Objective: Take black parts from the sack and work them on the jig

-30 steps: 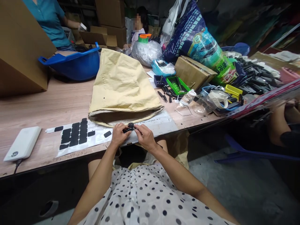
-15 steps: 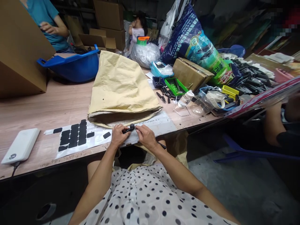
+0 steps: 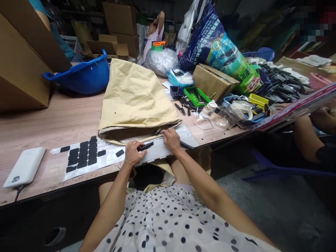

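Table [image 3: 78, 110]: tray [image 3: 190, 98] containing green bits [image 3: 194, 97]
Left hand [image 3: 133, 153]: holding black part [image 3: 147, 146], axis running rightward
Right hand [image 3: 171, 140]: gripping tool [image 3: 186, 144]

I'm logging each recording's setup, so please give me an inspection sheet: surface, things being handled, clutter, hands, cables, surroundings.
Surface: wood-grain table, with a pale board at its front edge.
Things being handled: slender black part; dark tool, exact type unclear.
Clutter: yellow sack, mouth toward the person; sheet of black pads; green tray; clear bottle.
Hands: left hand grips the black part; right hand grips the tool.
Cables: dark cable at the white device.
Surroundings: blue basin, cardboard boxes, parts of other people.
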`<state>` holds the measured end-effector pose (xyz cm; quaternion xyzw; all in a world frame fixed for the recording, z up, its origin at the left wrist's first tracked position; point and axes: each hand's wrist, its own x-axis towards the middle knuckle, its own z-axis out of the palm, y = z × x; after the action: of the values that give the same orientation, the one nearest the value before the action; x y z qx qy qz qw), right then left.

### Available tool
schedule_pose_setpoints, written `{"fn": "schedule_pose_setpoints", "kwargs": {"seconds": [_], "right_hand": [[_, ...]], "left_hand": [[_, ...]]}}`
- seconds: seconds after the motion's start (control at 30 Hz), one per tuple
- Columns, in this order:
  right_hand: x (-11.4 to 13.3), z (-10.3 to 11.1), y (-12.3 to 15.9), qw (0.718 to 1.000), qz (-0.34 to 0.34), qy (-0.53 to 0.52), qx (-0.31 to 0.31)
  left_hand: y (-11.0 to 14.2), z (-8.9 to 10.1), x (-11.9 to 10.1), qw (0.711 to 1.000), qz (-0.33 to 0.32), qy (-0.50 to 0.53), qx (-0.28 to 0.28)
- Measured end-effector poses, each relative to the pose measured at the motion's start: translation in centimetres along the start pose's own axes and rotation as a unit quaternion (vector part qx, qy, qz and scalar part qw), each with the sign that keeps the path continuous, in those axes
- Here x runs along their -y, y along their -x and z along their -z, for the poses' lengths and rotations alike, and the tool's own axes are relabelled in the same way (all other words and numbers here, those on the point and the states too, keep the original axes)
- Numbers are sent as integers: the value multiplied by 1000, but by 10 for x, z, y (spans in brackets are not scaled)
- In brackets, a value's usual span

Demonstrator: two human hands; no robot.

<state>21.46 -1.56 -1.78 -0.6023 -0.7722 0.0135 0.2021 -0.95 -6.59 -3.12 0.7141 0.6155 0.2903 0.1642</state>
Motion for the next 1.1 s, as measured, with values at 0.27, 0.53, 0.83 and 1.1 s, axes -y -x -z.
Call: {"fn": "schedule_pose_setpoints", "kwargs": {"seconds": [0.27, 0.53, 0.83, 1.1], "right_hand": [[0, -12, 3, 999, 1, 29, -17], [1, -10, 2, 999, 1, 40, -13], [1, -15, 1, 999, 6, 49, -23], [2, -15, 1, 999, -5, 52, -15]], "left_hand": [[0, 0, 5, 1000, -4, 4, -3], [-2, 1, 6, 1000, -4, 22, 4], [59, 3, -21, 987, -147, 67, -3], [115, -34, -10, 981, -31, 52, 182]]}}
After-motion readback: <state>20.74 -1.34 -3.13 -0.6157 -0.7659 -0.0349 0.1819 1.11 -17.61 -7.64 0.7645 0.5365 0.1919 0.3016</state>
